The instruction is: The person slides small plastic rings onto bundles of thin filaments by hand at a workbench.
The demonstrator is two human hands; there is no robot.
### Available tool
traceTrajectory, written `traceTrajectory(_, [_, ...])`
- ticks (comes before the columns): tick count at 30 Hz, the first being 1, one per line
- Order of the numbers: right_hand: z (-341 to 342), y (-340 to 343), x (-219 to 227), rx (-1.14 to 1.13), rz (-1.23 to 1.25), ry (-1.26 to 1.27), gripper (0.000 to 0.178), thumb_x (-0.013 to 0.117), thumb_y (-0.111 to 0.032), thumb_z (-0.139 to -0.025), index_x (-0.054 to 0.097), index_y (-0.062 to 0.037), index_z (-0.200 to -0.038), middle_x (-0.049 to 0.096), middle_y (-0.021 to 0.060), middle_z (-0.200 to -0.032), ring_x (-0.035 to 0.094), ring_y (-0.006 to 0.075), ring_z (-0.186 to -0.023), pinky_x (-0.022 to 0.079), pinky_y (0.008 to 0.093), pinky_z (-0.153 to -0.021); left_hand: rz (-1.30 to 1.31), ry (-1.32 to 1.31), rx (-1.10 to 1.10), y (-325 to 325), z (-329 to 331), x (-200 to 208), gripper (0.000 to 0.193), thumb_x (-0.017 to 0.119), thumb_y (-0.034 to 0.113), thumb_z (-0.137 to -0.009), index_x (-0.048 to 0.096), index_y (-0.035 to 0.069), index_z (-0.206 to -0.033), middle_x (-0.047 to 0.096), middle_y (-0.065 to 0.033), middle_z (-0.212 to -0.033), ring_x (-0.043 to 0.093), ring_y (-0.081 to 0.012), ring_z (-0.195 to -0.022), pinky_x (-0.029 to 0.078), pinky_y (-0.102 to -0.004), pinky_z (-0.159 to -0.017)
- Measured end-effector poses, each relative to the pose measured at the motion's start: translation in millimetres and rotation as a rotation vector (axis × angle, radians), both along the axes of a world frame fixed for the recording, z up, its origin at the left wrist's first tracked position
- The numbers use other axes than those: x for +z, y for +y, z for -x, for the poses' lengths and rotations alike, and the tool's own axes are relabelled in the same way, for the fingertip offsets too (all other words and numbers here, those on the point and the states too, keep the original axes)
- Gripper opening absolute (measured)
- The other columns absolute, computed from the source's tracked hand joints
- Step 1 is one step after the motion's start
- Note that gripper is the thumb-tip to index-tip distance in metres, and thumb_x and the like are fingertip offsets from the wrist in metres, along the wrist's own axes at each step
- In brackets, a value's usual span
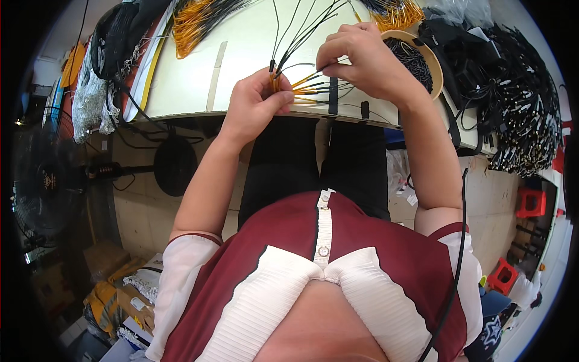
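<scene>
My left hand (pixel 256 105) is closed around a bundle of thin black wires with orange ends (pixel 307 92). Some of these wires fan out to the right from its fingertips, while others rise away toward the far side of the table. My right hand (pixel 356 60) is in a pinch just right of the bundle, its thumb and forefinger together on one thin black wire (pixel 318 73). Whether a small sleeve is also between those fingers is too small to tell. Just beyond my right wrist stands a round tan bowl (pixel 438 75) full of short black tube pieces (pixel 410 63).
More orange-ended wires (pixel 193 30) lie at the far left of the pale table (pixel 181 84), and another bunch (pixel 398 13) lies behind the bowl. A heap of black cables (pixel 525 114) hangs over the right side. A black fan (pixel 48 178) stands at left; red stools (pixel 531 203) are at right.
</scene>
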State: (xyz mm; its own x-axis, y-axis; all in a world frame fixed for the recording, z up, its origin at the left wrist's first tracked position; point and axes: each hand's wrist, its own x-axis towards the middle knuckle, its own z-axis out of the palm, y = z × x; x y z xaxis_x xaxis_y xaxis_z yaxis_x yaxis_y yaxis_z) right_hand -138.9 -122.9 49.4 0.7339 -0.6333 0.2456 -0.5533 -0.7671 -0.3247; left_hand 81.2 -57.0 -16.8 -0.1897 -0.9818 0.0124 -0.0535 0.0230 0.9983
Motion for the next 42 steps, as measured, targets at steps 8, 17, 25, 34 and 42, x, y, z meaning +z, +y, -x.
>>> traceTrajectory(8, [1,1,-3,-0.07,-0.074,-0.011,0.005,0.068,-0.014,-0.08,0.066,-0.0095,-0.082,0.063,-0.0007,-0.077,0.055,0.0166,-0.084,0.031,0.0342,-0.091,0.002,0.001,0.0,0,0,-1,0.005,0.061,-0.001,-0.084,0.058,-0.001,-0.087,0.061,-0.003,-0.074,0.059,-0.0075,-0.064,0.051,-0.0208,-0.061])
traceTrajectory(17, [-1,1,-13,0.003,-0.057,-0.09,0.006,0.068,-0.011,-0.077,0.064,-0.0096,-0.082,0.064,-0.0014,-0.08,0.056,0.017,-0.086,0.031,0.0338,-0.093,0.006,-0.034,0.006,-1,0,0,0.005,0.061,0.0,-0.084,0.058,-0.001,-0.087,0.061,-0.0034,-0.074,0.059,-0.0078,-0.064,0.051,-0.0212,-0.061])
traceTrajectory(25, [1,3,-9,-0.046,-0.212,-0.158,0.007,0.069,-0.011,-0.076,0.063,-0.0101,-0.08,0.063,-0.0012,-0.079,0.056,0.0169,-0.086,0.031,0.0335,-0.094,0.003,-0.017,0.016,1,1,0,0.005,0.062,0.0,-0.084,0.058,-0.001,-0.087,0.061,-0.0035,-0.074,0.059,-0.0078,-0.064,0.051,-0.0211,-0.061])
traceTrajectory(34, [0,2,-16,-0.02,-0.025,-0.099,0.008,0.068,-0.016,-0.08,0.063,-0.0095,-0.079,0.058,0.0007,-0.075,0.054,0.017,-0.082,0.03,0.035,-0.096,0.023,-0.034,0.017,1,0,-2,0.004,0.062,0.0,-0.084,0.058,-0.001,-0.086,0.061,-0.0033,-0.073,0.059,-0.0075,-0.064,0.051,-0.0212,-0.061])
traceTrajectory(42, [-2,3,-22,0.012,-0.022,-0.152,0.009,0.067,-0.015,-0.08,0.061,-0.0081,-0.08,0.057,0.0025,-0.077,0.052,0.0183,-0.086,0.03,0.0345,-0.096,0.013,-0.019,0.027,0,2,-2,0.004,0.062,-0.001,-0.084,0.058,-0.001,-0.086,0.061,-0.0032,-0.074,0.059,-0.0076,-0.064,0.051,-0.0209,-0.061])
